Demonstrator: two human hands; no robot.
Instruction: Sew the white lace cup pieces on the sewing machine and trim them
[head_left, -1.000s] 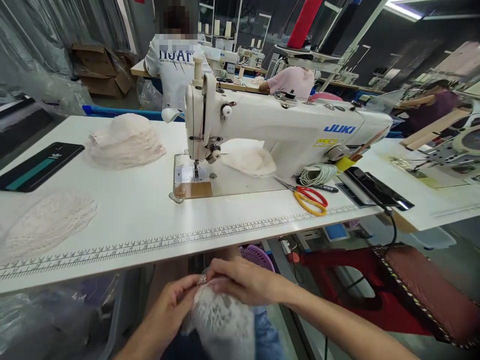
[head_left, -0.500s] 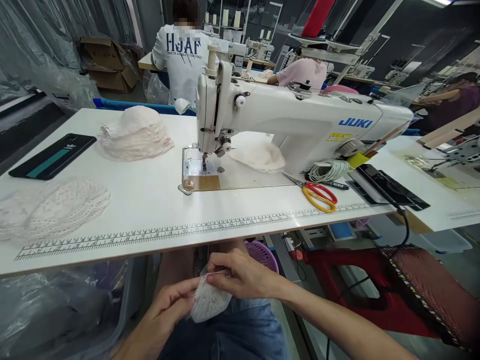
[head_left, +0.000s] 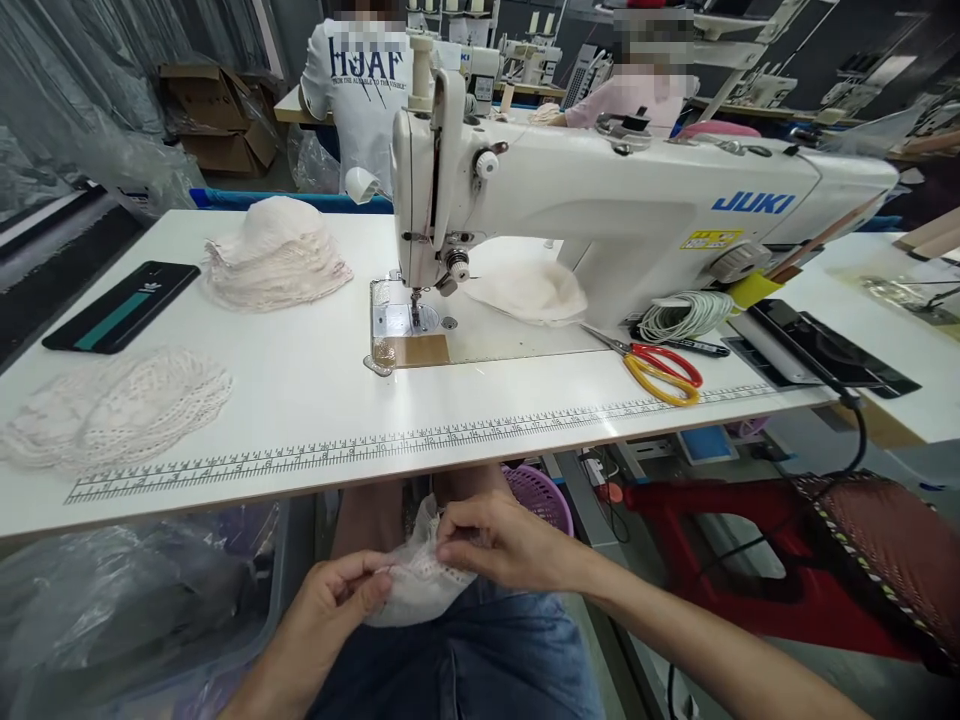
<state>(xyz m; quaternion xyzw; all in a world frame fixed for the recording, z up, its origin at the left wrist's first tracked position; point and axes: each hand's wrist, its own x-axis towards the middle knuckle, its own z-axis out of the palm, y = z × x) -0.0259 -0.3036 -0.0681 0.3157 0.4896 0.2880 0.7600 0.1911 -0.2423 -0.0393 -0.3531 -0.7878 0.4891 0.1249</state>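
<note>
Over my lap, below the table edge, my left hand (head_left: 341, 600) pinches one side of a thin white lace fabric piece (head_left: 420, 590). My right hand (head_left: 495, 540) grips its other side, fingertips pressed together on the edge. The cloth hangs loosely between both hands, with its lower part resting near the jeans. A stack of pale lace cup-shaped pieces (head_left: 277, 255) stands on the table at the left, and flatter lace pieces (head_left: 124, 410) lie in front of it. Another off-white fabric piece (head_left: 529, 290) lies under the sewing machine's arm.
The white sewing machine (head_left: 637, 190) stands on the table (head_left: 300, 400), which has a printed ruler along its front. Scissors (head_left: 660, 373), coiled cord (head_left: 686, 318) and a dark phone-like slab (head_left: 122, 307) lie on it. A plastic-filled bin (head_left: 277, 570) stands below left; a purple basket (head_left: 540, 497) sits underneath.
My hands have moved slightly apart, and the lace fabric is spread wider between them. The view has shifted a little, so the machine sits higher in the picture.
</note>
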